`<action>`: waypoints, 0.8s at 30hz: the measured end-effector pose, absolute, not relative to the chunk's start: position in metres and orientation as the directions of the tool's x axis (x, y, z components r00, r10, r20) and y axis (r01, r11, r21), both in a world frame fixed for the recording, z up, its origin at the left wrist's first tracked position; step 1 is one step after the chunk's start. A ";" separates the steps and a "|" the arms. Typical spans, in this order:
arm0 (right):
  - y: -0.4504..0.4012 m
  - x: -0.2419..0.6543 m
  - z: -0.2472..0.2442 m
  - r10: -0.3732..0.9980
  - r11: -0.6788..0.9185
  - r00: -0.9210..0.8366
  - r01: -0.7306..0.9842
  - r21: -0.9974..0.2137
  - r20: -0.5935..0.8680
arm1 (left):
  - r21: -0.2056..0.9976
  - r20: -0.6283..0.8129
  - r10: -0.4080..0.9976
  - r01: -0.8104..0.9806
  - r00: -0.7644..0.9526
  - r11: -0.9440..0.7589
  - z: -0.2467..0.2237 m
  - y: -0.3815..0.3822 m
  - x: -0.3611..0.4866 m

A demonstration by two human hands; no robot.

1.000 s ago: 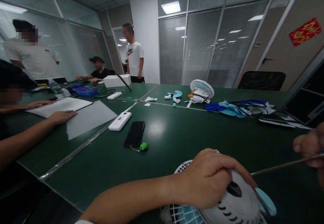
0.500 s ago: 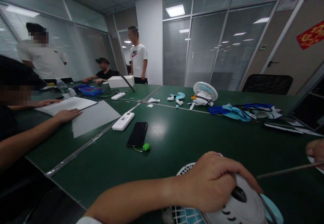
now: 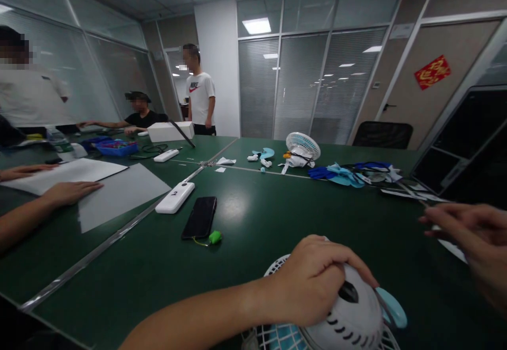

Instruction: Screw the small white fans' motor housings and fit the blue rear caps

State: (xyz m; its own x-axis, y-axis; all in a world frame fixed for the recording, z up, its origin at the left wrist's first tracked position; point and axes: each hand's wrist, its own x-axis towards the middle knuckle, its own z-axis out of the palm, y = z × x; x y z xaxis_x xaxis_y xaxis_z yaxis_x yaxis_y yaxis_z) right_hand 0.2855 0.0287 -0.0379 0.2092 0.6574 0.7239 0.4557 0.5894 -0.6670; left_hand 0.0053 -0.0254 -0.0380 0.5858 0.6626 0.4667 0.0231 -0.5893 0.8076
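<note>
Near the bottom of the view, my left hand [image 3: 317, 281] is closed over the rounded white motor housing of a fan [image 3: 356, 313]. The fan lies with its grille partly under my wrist, and a light blue piece [image 3: 391, 308] sticks out at its right side. My right hand [image 3: 471, 239] is raised at the right, apart from the fan, fingers pinched together. A thin metal shaft, apparently a screwdriver [image 3: 423, 202], shows at its fingertips; the handle is hidden in the hand.
A black phone [image 3: 200, 217] with a green charm and a white numbered device [image 3: 175, 198] lie left of centre. Farther back stand another small fan [image 3: 301, 150], blue gloves [image 3: 336, 174] and cables. At left, a person's hands rest on papers [image 3: 122, 197]; other people are behind.
My right hand has come farther into view, and the shaft now points up and away instead of toward the fan. My left hand keeps its hold. The view has turned right.
</note>
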 end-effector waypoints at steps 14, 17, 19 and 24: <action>-0.002 0.317 -0.144 0.957 0.048 0.120 0.831 -0.554 0.264 | 0.874 0.376 0.743 0.054 0.554 -0.483 -0.044 -0.032 0.000; -0.001 0.316 -0.144 0.970 0.030 0.093 0.869 -0.494 0.224 | 0.876 0.364 0.746 0.065 0.558 -0.477 -0.044 -0.032 0.000; -0.002 0.316 -0.141 0.974 0.041 0.069 0.883 -0.467 0.216 | 0.879 0.359 0.744 0.064 0.564 -0.472 -0.043 -0.033 0.001; -0.013 0.303 -0.126 0.968 0.163 -0.061 0.890 -0.425 0.242 | 0.881 0.355 0.742 0.062 0.569 -0.469 -0.041 -0.033 0.001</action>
